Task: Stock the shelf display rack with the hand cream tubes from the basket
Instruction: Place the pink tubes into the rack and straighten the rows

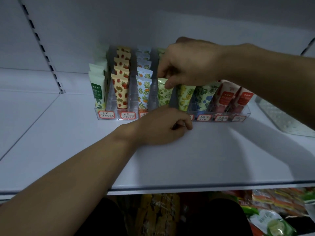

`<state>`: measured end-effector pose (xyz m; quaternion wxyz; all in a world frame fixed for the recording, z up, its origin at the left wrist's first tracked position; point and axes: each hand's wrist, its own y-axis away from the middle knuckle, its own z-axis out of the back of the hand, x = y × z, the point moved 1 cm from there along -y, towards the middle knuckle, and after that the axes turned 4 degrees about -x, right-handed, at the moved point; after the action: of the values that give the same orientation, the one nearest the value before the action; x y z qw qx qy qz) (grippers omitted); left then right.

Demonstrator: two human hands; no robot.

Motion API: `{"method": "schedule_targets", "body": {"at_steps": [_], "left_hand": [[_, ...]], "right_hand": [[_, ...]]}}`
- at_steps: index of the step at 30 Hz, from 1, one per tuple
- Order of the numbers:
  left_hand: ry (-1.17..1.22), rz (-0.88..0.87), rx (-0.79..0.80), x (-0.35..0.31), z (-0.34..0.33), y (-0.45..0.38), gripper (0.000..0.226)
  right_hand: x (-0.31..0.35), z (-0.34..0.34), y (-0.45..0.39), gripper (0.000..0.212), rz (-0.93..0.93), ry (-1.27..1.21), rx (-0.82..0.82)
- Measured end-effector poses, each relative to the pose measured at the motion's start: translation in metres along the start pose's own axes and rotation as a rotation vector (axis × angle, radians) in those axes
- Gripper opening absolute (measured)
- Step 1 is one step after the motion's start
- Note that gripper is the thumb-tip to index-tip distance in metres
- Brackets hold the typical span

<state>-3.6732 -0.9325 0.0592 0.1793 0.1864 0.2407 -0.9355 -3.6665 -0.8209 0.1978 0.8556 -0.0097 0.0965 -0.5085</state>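
Shelf (196, 155), white, carrying everything; rear half holding clear display rack (245, 114), set toward back edge, roughly centred, price labels along its front lip. Second, paler tray-like item (283, 119) at shelf's right edge, contents unclear. Mixed packaged goods (272, 217) below front edge, blurred; basket not identifiable there.

Rack lanes left to right: green-and-white tubes (97, 89), strawberry tubes (121, 82), orange-blossom tubes (143, 86), then green-leaf tube (164, 94), yellow-fruit tube (185, 96), blue-floral tube (204, 97), red tubes (226, 96) at right end. Left three lanes stacked several deep; lanes right of centre showing only front tubes, rest hidden behind arm.

Right hand (187, 67) above rack centre, fingers curled down, fingertips pinching top crimp of green-leaf tube. Tube upright in its lane, so probably mid-seating. Left hand (163, 126) on shelf just in front of rack, touching front lip, fingers loosely curled, nothing visibly held; likely bracing rack.

Step, by judgement: placing or squaring one tube in fourth lane. Task well along on left, depth on right unknown.

Next move needs: press tube fully down between dividers, keep upright, release without tipping neighbours. Then fetch another from basket. Risk: thin clear dividers, easy to knock adjacent tubes over.
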Motion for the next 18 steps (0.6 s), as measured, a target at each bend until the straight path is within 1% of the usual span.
{"method": "schedule_targets", "body": {"at_steps": [3, 4, 7, 10, 13, 14, 17, 18], "left_hand": [[0.007, 0.000, 0.010, 0.000, 0.000, 0.001, 0.019], [0.006, 0.001, 0.009, 0.000, 0.000, 0.000, 0.019], [0.008, 0.002, 0.011, 0.000, 0.000, 0.000, 0.019], [0.003, 0.001, 0.012, 0.000, 0.000, 0.000, 0.019], [0.001, 0.004, 0.010, 0.001, 0.000, 0.000, 0.019], [0.002, 0.002, 0.012, 0.001, -0.001, 0.000, 0.019], [0.002, 0.011, 0.020, 0.003, -0.001, 0.000, 0.019], [0.004, 0.012, 0.018, 0.002, -0.001, 0.000, 0.019]], "right_hand": [[-0.007, 0.010, 0.002, 0.023, -0.027, -0.034, -0.186], [-0.010, 0.011, 0.001, 0.024, -0.051, -0.020, -0.195], [-0.009, 0.002, -0.003, 0.028, -0.114, 0.007, -0.070], [-0.009, -0.005, -0.006, 0.030, -0.131, 0.009, -0.068], [-0.011, -0.003, -0.004, 0.028, -0.159, -0.042, -0.064], [-0.012, -0.001, -0.003, 0.026, -0.175, -0.074, -0.089], [-0.021, 0.004, -0.005, 0.019, -0.256, -0.178, -0.267], [-0.023, 0.005, -0.007, 0.018, -0.282, -0.174, -0.283]]}}
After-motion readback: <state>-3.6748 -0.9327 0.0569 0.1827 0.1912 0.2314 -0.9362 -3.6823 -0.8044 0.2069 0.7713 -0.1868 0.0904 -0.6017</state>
